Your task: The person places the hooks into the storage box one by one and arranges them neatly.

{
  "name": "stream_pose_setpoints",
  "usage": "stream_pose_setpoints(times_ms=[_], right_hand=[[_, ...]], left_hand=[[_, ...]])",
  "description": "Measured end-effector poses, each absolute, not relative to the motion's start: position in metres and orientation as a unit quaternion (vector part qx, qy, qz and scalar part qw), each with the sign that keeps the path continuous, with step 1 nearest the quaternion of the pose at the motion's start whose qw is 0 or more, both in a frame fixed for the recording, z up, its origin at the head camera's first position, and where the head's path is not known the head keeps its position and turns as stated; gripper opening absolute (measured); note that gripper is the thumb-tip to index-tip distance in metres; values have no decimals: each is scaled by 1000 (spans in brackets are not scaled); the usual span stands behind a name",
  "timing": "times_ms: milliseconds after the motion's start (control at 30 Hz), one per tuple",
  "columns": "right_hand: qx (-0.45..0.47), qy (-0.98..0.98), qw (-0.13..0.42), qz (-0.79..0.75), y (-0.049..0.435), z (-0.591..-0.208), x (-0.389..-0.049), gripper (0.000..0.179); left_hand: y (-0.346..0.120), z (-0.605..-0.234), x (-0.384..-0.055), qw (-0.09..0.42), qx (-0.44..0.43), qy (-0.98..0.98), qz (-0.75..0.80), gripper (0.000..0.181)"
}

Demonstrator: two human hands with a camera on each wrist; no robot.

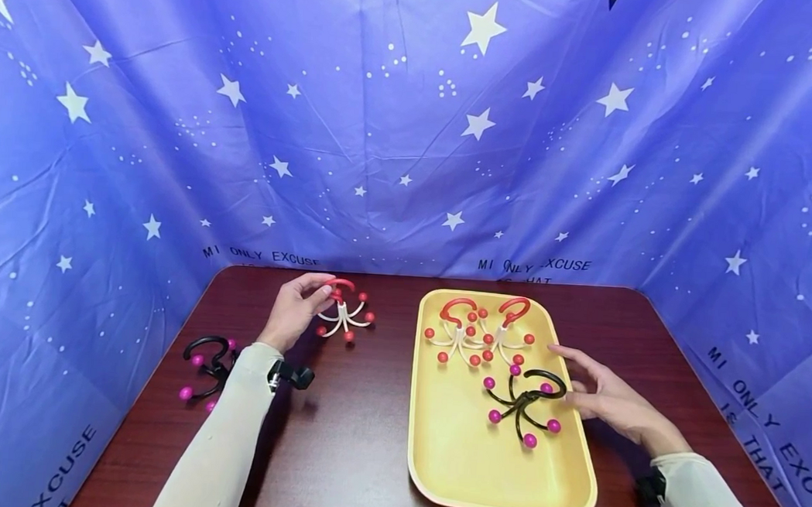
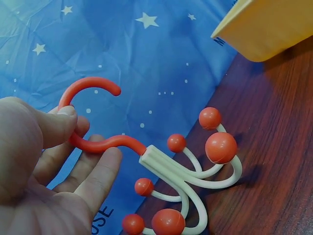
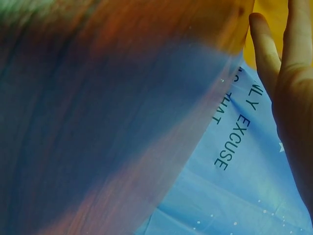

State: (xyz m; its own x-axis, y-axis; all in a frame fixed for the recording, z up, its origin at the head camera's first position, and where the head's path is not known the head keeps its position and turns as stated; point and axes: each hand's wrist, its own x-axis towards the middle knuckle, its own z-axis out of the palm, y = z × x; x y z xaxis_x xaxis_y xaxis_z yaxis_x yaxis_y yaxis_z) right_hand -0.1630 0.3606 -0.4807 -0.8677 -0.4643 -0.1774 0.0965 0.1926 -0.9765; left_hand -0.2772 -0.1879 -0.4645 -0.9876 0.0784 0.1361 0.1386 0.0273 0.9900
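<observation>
At the back left of the table, my left hand (image 1: 298,309) pinches the red hooked handle of a white head massager (image 1: 343,312). In the left wrist view, thumb and fingers hold the red hook (image 2: 100,145), and the white curved prongs with red balls spread below it. My right hand (image 1: 613,398) rests against the right side of the yellow tray (image 1: 450,450), fingers extended along its wall. Inside the tray lie two red-and-white massagers (image 1: 458,336) and a black massager (image 1: 524,400) with pink balls.
Another black massager (image 1: 216,370) with pink balls lies on the left of the brown table (image 1: 346,436), partly hidden by my left forearm. A blue star-printed curtain (image 1: 386,128) hangs around the table's back and sides.
</observation>
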Motion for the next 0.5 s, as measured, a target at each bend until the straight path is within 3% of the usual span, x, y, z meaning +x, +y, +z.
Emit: stream_pose_setpoints(times_ms=[500], right_hand=[[-136,731,228,-628,361,-480,-163,84]], left_hand=[[-186,-459,-272,19,-82,-695,-714,29]])
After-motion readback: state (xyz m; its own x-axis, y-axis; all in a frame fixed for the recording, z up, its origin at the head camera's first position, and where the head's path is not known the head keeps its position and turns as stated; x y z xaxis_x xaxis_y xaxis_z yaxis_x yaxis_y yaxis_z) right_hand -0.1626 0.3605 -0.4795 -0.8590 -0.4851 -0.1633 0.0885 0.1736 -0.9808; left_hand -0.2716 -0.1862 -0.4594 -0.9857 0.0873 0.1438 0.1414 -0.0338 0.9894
